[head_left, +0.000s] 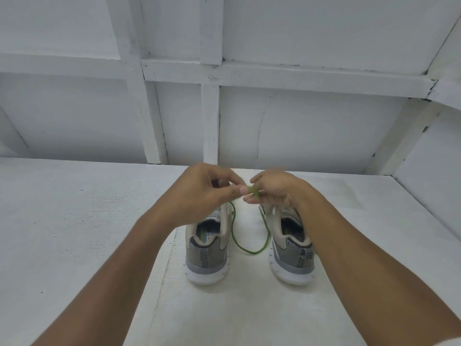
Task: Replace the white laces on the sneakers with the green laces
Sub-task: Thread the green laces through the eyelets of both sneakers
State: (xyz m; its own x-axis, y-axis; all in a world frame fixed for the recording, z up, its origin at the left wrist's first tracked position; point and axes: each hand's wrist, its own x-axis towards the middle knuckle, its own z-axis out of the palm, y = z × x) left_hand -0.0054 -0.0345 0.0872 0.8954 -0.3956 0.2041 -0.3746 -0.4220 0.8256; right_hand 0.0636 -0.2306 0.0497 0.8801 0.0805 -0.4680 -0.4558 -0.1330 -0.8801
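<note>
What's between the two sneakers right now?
Head view: a loop of green lace droops between the left sneaker and right sneaker, pinched above by the left hand and right hand; otherwise bare table.

One sneaker [207, 248] sits on the tabletop [74, 233] below and left of the fingers [237, 190], the other sneaker [291, 250] below and right. The lace [249, 252] hangs from the fingers down between them.

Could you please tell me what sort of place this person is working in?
Probably a bare white-painted workspace or recording booth: a plain white table, a white panel wall braced with battens, and sneakers with a green lace set out on it.
</note>
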